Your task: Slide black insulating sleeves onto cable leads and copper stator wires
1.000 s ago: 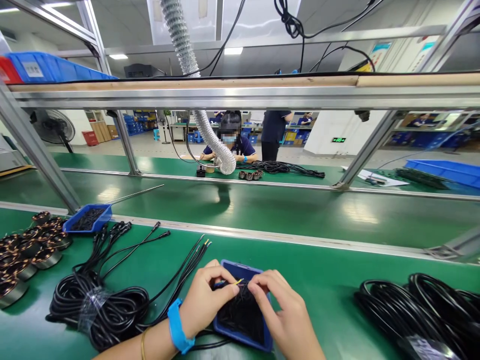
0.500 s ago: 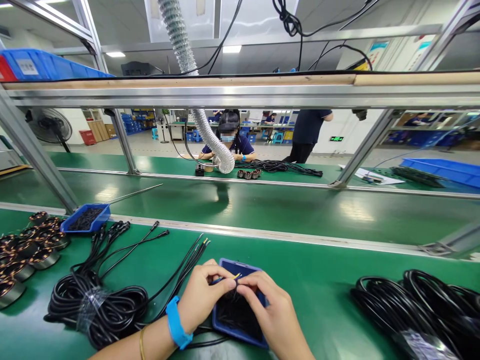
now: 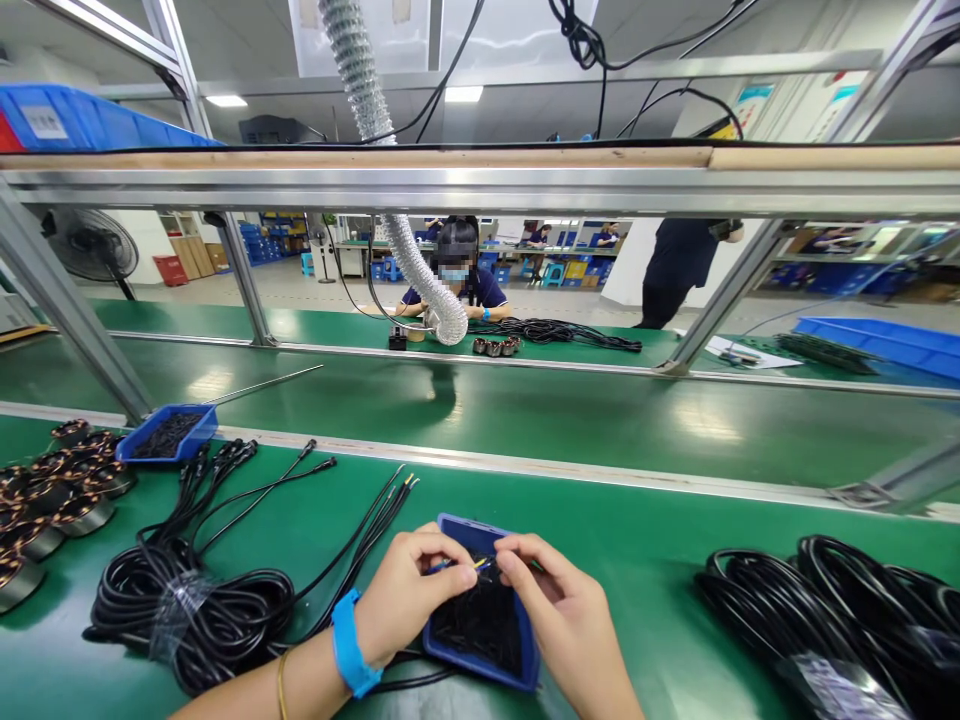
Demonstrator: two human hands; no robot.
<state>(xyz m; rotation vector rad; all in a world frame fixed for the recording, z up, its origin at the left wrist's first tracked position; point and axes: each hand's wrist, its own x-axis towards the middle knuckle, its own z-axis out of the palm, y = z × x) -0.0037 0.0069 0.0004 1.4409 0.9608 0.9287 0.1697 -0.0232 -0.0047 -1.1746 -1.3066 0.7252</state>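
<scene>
Over a blue tray [image 3: 474,528] of small black tube-like pieces [image 3: 480,622], my left hand [image 3: 426,585] pinches a cable's thin yellow and blue wires [image 3: 481,565]. Their tips stick out past the thumb toward the right. My right hand [image 3: 559,610] has thumb and forefinger pressed together by those tips; whatever lies between them is too small to make out. Beside my left wrist, several black cables [image 3: 375,530] with stripped, coloured ends lie on the green bench.
Left are a taped black cable coil [image 3: 187,610], copper-wound stators [image 3: 56,500] and another small blue tray [image 3: 169,435]. More cable coils [image 3: 817,620] lie right. A metal shelf frame [image 3: 480,190] crosses ahead; a co-worker [image 3: 457,270] sits beyond it.
My right hand has shifted slightly right, parting from my left fingertips, so more of the wires and the tray's contents show. A person in the background has moved right.
</scene>
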